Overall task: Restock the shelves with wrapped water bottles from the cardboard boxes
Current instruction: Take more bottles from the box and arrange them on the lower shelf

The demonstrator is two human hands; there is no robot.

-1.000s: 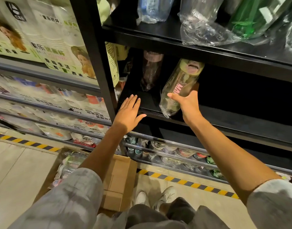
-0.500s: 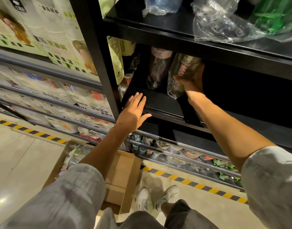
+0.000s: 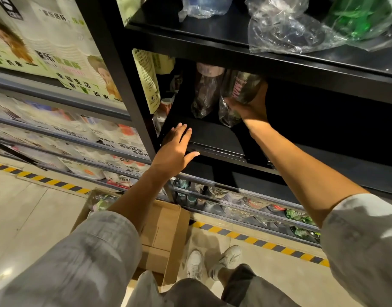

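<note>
My right hand (image 3: 250,107) reaches deep into the black middle shelf (image 3: 212,138) and grips a plastic-wrapped bottle (image 3: 239,91) with pink lettering, standing it near the back. Just left of it stands another wrapped bottle (image 3: 205,94) with a pink cap. My left hand (image 3: 175,151) lies flat with straight fingers on the shelf's front left edge and holds nothing. An open cardboard box (image 3: 166,235) sits on the floor below my left arm, with several wrapped bottles (image 3: 102,201) showing at its far end.
The upper shelf (image 3: 223,34) holds wrapped clear and green bottles (image 3: 363,21). A black upright post (image 3: 115,69) bounds the shelf on the left. The lower rack (image 3: 246,209) holds several cans and bottles. Left shelves carry paper goods. My shoes (image 3: 212,262) stand by yellow-black floor tape.
My right hand has carried the wrapped bottle from the shelf's front edge to the back, next to the pink-capped bottle. My left hand has stayed on the shelf edge.
</note>
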